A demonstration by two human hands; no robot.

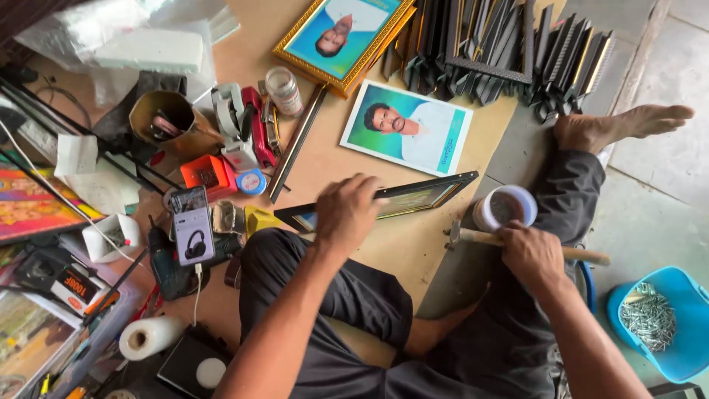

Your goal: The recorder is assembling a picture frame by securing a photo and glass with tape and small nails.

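My left hand (pixel 347 213) grips the top edge of a dark picture frame (pixel 413 196) that stands tilted on its edge on a brown board (pixel 325 159). My right hand (pixel 530 255) lies on the wooden handle of a hammer (pixel 583 256), whose metal head points left at the board's edge. Just above that hand stands a small white cup (pixel 505 207) with dark contents. A loose portrait print (pixel 408 127) lies flat on the board beyond the frame. I sit cross-legged in dark trousers, with my bare foot (pixel 620 125) stretched out to the right.
A gold-framed portrait (pixel 341 37) and a stack of dark frame mouldings (pixel 502 52) lie at the back. To the left are a phone (pixel 193 235), a stapler (pixel 235 122), a small jar (pixel 283 90), an orange box (pixel 207 174), and a tape roll (pixel 150 336). A blue tub of nails (pixel 653 321) sits at right.
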